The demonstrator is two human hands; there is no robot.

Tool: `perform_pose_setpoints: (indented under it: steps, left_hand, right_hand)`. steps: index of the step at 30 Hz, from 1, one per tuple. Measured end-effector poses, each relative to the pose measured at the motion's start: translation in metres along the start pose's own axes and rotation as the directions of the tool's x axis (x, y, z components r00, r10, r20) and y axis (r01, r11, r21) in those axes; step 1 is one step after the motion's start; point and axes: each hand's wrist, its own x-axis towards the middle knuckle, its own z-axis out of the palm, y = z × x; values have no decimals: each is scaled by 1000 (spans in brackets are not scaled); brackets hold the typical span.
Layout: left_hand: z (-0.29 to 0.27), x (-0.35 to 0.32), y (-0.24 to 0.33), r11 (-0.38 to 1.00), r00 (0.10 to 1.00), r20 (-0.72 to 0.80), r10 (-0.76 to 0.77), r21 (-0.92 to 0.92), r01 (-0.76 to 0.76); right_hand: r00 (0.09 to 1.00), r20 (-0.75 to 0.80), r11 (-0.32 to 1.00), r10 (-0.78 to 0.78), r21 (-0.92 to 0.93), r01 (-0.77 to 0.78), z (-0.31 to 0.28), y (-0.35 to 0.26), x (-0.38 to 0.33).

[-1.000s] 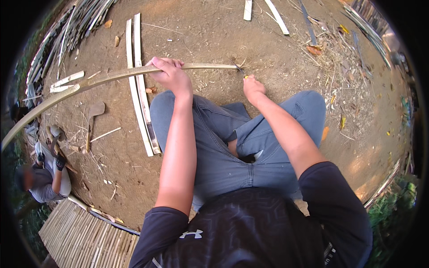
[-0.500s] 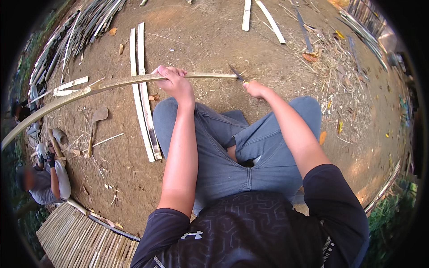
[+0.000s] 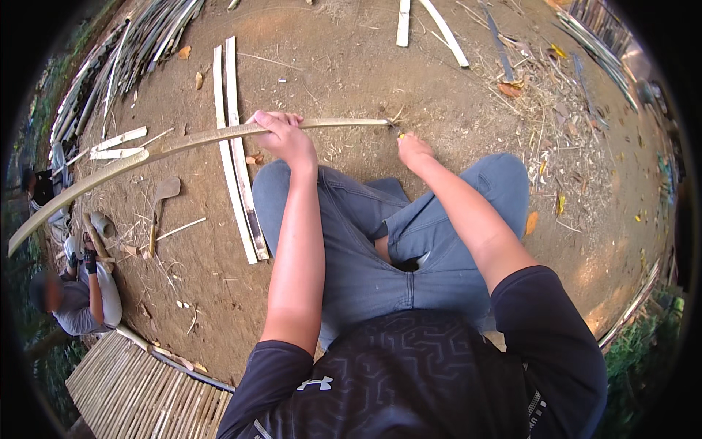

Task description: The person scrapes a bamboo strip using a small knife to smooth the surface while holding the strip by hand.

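Since the earlier frames the right hand has pulled back from the strip's end toward the knee, and the long bamboo strip has tilted so that its far left end sits lower.

The left hand has its fingers curled over the top of the strip, clamped on it. From those fingers the strip runs right to a frayed tip and left in a long bowed sweep toward the picture's edge. The right hand lies just below and right of that tip; whether its fingers are closed on anything cannot be told, since only the back of the hand shows.

Just under the left fingers two flat bamboo slats lie side by side on the bare dirt ground, crossing beneath the strip. Left of them lies a small paddle-shaped piece of wood, and further left short pale offcuts. Beyond the fingers the dirt is open up to two more slats at the top edge. A heap of bamboo poles lines the upper left. Right of the right hand, dry chaff and leaves litter the ground. At lower left a woven bamboo mat ends in a straight edge, with another person crouching just beside it.
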Motion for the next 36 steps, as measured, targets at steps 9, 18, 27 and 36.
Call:
perform_pose_setpoints:
  steps: [9,18,27,36]
  left_hand:
    - [10,-5,7,999,1000,5,8,-35,-8]
    - [-6,3,5,1000,1000,-17,18,0,-18]
    - [5,-1,5,999,999,-37,21,-30,-22]
    - [11,-3,5,998,1000,3,12,-57,-12]
  right_hand:
    - [847,505,928,-166,370,-38,-39,38,27]
    - [962,-29,947,-270,170,271,-54,-50,-76]
    - [995,-95,997,-25,71,32,28,9,4]
    - [850,503,919,-158,391,-61,-32,41,30]
